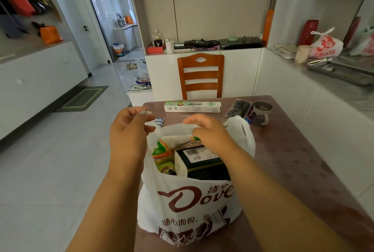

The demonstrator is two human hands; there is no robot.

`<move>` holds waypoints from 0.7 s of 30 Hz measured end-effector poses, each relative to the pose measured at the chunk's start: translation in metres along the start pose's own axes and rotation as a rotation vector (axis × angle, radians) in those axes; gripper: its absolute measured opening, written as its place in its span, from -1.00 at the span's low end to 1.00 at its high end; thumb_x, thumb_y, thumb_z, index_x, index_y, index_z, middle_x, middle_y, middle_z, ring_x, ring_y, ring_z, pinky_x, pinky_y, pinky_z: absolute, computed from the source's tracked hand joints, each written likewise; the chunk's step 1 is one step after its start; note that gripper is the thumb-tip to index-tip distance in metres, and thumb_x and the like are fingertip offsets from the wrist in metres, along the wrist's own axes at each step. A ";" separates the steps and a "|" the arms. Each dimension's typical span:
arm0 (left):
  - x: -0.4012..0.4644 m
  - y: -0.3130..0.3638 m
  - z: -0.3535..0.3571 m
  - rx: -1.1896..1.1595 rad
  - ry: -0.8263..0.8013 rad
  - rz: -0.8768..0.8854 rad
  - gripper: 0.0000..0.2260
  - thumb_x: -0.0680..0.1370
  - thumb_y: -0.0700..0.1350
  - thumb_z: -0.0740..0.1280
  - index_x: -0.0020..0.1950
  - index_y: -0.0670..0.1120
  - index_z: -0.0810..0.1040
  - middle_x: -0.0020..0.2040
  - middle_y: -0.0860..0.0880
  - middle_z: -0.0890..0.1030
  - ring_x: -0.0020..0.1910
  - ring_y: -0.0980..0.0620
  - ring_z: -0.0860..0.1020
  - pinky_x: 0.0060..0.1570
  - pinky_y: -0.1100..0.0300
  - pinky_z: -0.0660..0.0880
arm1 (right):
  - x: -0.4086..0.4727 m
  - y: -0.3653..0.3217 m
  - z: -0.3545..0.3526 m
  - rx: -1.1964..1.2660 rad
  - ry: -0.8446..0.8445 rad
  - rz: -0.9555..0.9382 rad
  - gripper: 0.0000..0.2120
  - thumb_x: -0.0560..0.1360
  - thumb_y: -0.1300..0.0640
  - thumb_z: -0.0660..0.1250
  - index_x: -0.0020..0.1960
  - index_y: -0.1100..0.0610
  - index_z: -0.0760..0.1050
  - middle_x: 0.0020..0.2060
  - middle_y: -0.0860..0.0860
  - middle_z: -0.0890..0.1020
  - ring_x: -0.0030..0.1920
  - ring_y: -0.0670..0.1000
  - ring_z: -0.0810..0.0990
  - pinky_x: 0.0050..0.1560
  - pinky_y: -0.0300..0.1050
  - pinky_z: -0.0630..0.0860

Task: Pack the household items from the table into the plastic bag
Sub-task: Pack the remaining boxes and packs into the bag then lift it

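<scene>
One brown table [287, 162], and on its near end stands one white plastic bag [188, 209] with brown Dove lettering, mouth open and well filled. Behind the table, one wooden chair [201, 75] is pushed in against the white cabinets.

Two hands are over the bag's mouth. The left hand [129, 130] is raised at the bag's left edge, thumb and fingers pinched together on the left handle [150, 123], lifting it. The right hand [206, 130] hovers over the far rim, fingers loosely curved and slightly apart; whether they touch the plastic I cannot tell. The bag's second handle [240, 132] flops free to the right.

Inside the bag, count three visible items: one dark box with a barcode label [200, 160], one white pack [180, 167] beside it, and one green-and-orange packet [163, 154] at the left.

Still on the table, beyond the bag, three things: one long white-and-green box [192, 106], one dark packet in clear wrap [238, 108], and one grey mug [262, 112] just beside it.
</scene>
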State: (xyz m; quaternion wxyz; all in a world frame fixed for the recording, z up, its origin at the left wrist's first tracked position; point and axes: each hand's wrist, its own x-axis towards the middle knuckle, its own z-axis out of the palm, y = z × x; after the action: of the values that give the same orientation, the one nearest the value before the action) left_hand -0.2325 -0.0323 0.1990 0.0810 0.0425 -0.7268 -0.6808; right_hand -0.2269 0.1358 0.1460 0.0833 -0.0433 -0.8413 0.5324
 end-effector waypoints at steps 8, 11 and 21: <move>0.030 0.003 0.000 0.134 -0.083 0.054 -0.87 0.58 -0.08 0.21 -0.02 0.00 0.55 -0.11 -0.09 0.64 -0.12 -0.09 0.61 -0.19 0.10 0.52 | 0.004 -0.025 -0.067 0.092 0.353 -0.160 -0.85 0.52 0.20 0.29 -0.08 -0.03 0.57 -0.07 -0.10 0.65 0.03 -0.09 0.58 0.05 -0.14 0.53; 0.042 0.000 0.004 0.170 -0.088 0.051 -0.87 0.57 -0.05 0.23 -0.09 0.02 0.55 -0.16 -0.07 0.64 -0.13 -0.09 0.60 -0.10 0.03 0.55 | 0.017 -0.015 -0.077 0.086 0.374 -0.102 -0.88 0.51 0.20 0.31 -0.08 0.02 0.58 -0.08 -0.10 0.64 0.07 -0.01 0.59 0.16 0.05 0.55; 0.083 -0.010 0.023 0.186 -0.154 -0.005 -0.86 0.56 -0.08 0.26 -0.08 -0.08 0.59 -0.20 -0.14 0.62 -0.21 -0.14 0.54 -0.17 0.09 0.51 | 0.040 0.022 -0.092 -0.002 0.394 0.039 -0.86 0.52 0.14 0.29 -0.12 -0.05 0.58 -0.16 -0.10 0.65 -0.07 -0.04 0.62 -0.18 -0.20 0.54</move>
State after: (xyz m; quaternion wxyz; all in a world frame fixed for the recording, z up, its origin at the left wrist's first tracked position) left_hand -0.3189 -0.0248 0.1929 0.0192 -0.0007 -0.7908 -0.6118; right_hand -0.2497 0.2338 0.1688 0.2361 -0.1630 -0.8083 0.5142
